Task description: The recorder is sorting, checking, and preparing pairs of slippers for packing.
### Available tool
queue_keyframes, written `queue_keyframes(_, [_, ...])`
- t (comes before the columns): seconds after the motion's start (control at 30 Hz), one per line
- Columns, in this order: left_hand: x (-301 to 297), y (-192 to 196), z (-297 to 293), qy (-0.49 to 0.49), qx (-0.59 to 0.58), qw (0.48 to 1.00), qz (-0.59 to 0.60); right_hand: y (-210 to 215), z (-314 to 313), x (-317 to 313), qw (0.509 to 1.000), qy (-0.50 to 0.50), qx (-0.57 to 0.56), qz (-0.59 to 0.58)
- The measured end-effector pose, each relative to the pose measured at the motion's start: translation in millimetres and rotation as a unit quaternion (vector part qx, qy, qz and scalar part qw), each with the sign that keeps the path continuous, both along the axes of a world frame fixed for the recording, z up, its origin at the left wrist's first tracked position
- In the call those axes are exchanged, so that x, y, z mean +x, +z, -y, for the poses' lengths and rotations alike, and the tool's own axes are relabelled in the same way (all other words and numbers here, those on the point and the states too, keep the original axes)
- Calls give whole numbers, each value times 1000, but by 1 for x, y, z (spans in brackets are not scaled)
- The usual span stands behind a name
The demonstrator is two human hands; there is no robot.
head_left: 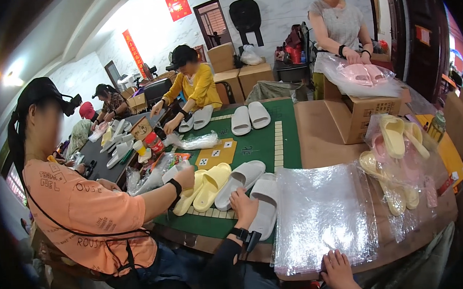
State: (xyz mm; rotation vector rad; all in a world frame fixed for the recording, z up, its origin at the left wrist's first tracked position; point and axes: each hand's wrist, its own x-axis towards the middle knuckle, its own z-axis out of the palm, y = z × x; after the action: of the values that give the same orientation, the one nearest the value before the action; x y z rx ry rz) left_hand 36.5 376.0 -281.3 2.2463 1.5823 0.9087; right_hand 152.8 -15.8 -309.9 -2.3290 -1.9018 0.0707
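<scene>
My left hand (244,206) reaches across the near table edge with fingers somewhat apart, touching the pair of grey slippers. One grey slipper (249,174) lies just beyond my fingertips and the other grey slipper (266,216) is beside my palm on the right. No firm grip on either shows. At the lower right, my right hand (339,273) lies with spread fingers on the near edge of a stack of clear plastic bags (320,213). A pair of pale yellow slippers (213,185) sits left of the grey ones.
A person in an orange shirt (86,201) reaches in from the left. Another in yellow (204,88) handles slippers across the green table mat (284,136). At the far right, a standing person bags pink slippers (362,74) over a cardboard box (367,117); bagged slippers (392,134) pile nearby.
</scene>
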Motion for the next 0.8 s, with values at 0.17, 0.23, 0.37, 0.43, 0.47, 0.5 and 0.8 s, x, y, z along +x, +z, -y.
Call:
queue_keyframes(0.17, [-4, -38, -46, -13, -3, 998, -65, 5, -2, -4, 999, -17, -30, -20])
queue_keyframes(0.23, [-2, -44, -53, -39, -34, 996, -74, 5, -3, -4, 999, -22, -33, -23])
queue_keyframes(0.37, [4, -42, -51, -40, -54, 997, -42, 4, -2, -5, 998, -29, -44, -25])
queue_keyframes(0.43, [0, -40, -51, -11, -79, 996, -38, 3, -3, -5, 999, -26, -41, -19])
queue_keyframes(0.47, [-4, -39, -51, 17, -105, 994, -35, 4, -5, -7, 998, -24, -48, -15])
queue_keyframes(0.5, [-3, -35, -45, 14, -107, 994, -33, 4, -3, -6, 998, -27, -57, -10])
queue_keyframes(0.8, [-61, 3, 25, -48, -136, 982, 126, -7, 4, -1, 1000, 6, 16, 10])
